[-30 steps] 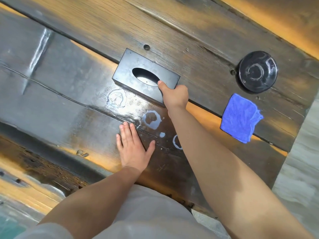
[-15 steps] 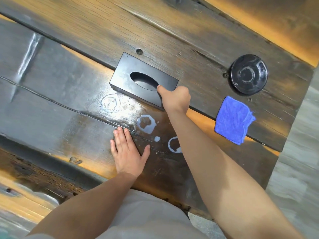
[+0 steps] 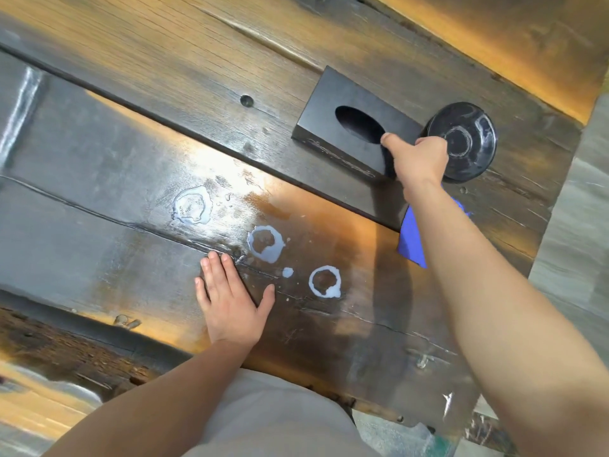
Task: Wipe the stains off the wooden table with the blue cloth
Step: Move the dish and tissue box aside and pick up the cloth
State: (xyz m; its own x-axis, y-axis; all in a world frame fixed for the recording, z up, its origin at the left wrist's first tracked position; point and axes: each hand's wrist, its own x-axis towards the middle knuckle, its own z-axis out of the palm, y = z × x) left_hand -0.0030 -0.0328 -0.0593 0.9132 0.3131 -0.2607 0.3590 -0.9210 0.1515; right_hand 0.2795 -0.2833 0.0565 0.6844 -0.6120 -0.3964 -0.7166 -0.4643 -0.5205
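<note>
Pale ring stains mark the dark wooden table (image 3: 99,199): a faint one (image 3: 191,205), a bright one (image 3: 265,243), a small dot (image 3: 287,272) and another ring (image 3: 325,281). My left hand (image 3: 229,298) lies flat on the wood, fingers spread, just left of the stains. My right hand (image 3: 417,158) grips the near right corner of the black tissue box (image 3: 349,133), thumb on its top. The blue cloth (image 3: 412,239) lies on the table, mostly hidden under my right forearm.
A black round dish (image 3: 468,140) sits on the table right beside the tissue box's right end, touching or nearly so. The table's right edge meets grey floor (image 3: 580,225). My light trousers show at the bottom.
My right hand has carried the tissue box away from the stains, up and to the right, until it sits next to the black dish. The left hand stays flat in place.
</note>
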